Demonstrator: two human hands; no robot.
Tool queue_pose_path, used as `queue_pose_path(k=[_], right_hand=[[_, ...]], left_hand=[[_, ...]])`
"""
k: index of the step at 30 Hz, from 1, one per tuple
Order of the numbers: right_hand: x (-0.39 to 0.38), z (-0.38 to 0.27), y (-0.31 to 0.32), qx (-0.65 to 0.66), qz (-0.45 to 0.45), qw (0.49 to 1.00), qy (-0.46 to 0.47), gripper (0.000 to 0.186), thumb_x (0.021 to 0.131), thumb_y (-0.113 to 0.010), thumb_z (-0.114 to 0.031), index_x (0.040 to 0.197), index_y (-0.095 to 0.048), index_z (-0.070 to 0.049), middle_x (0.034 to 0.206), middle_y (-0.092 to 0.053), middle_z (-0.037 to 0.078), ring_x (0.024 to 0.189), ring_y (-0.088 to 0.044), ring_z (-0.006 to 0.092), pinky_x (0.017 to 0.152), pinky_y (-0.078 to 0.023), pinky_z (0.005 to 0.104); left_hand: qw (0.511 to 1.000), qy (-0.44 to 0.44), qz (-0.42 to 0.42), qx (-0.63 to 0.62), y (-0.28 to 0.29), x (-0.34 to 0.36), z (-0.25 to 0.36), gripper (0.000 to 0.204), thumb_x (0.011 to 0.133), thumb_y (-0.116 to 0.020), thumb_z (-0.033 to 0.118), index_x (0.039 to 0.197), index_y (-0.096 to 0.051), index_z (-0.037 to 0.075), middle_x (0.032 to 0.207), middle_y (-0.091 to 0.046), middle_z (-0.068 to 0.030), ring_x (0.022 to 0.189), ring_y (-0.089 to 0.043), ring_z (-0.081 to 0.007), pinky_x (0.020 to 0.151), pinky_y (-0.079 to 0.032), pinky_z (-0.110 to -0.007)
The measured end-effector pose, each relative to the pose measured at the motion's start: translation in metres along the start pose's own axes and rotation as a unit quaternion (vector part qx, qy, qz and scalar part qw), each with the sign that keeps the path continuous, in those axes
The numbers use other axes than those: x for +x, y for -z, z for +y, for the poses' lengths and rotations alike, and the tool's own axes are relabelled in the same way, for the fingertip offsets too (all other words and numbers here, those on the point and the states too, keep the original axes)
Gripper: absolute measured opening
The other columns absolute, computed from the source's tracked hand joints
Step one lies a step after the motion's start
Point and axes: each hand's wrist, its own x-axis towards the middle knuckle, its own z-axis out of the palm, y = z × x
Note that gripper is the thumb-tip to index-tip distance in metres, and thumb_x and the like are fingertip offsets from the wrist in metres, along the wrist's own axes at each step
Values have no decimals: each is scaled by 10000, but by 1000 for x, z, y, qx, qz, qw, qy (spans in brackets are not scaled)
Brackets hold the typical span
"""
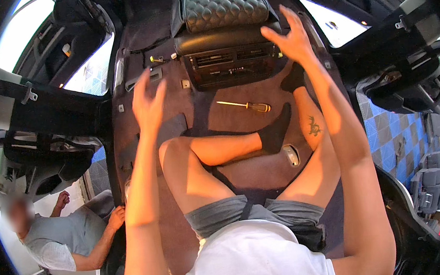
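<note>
My left hand [147, 103] is raised left of the black console [227, 40], fingers apart and slightly blurred, holding nothing. My right hand [293, 38] is held up at the console's right side, fingers spread, with nothing in it. The console has a quilted padded top and a vented lower panel facing me. On the brown carpet [182, 188] between my hands and my bent legs lies a screwdriver [256, 107] with a yellow and black handle. Small yellow-green connectors [156, 59] show beside the console's left side.
I sit inside a car with open doors [393, 85] on both sides. Another person [72, 239] is at the left doorway, one hand on the sill. Removed grey seats [433, 187] stand outside on blue and grey floor tiles [388, 143]. A metal fitting [291, 155] sits in the carpet.
</note>
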Motion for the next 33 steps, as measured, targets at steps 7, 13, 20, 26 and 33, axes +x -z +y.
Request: queue_pose_path(k=[7,13,20,26,33], right_hand=[[31,15,-53,46,-37,998,-23,1146,675,-774,-715,1561,-319,-150,1579,-337,188,1475,-297,346,1194,-294,451],[15,18,-58,2,5,1000,5,1065,699,-796,-659,1540,-366,-169,1556,-383,148,1442,-349,340,1174,-327,454],[15,17,-56,28,5,999,17,1002,728,-801,-611,1532,-385,-179,1545,-400,155,1443,-350,346,1176,-318,456],[17,32,-56,75,-11,996,38,981,752,-791,-572,1545,-365,-180,1563,-375,167,1468,-311,341,1185,-295,454],[21,21,-47,15,-52,998,14,944,818,-766,-480,1567,-308,-134,1580,-356,167,1480,-304,327,1206,-257,427]], left_hand=[[980,-147,-85,104,-115,131,62,823,796,-789,512,1464,-491,133,1503,-456,-196,1368,-464,-341,1136,-365,-418],[981,-177,-77,39,-118,129,32,964,632,-872,597,1430,-516,188,1482,-455,-232,1358,-474,-386,1109,-420,-443],[975,-189,-117,10,-107,133,34,923,622,-918,484,1419,-545,203,1431,-525,-190,1326,-516,-345,1093,-444,-421],[968,-167,-185,-30,-97,144,19,880,676,-925,300,1452,-522,191,1390,-578,-141,1271,-559,-250,1063,-454,-363],[972,-192,-138,13,-103,131,36,893,749,-878,241,1514,-425,154,1458,-515,-163,1330,-508,-283,1092,-416,-366]])
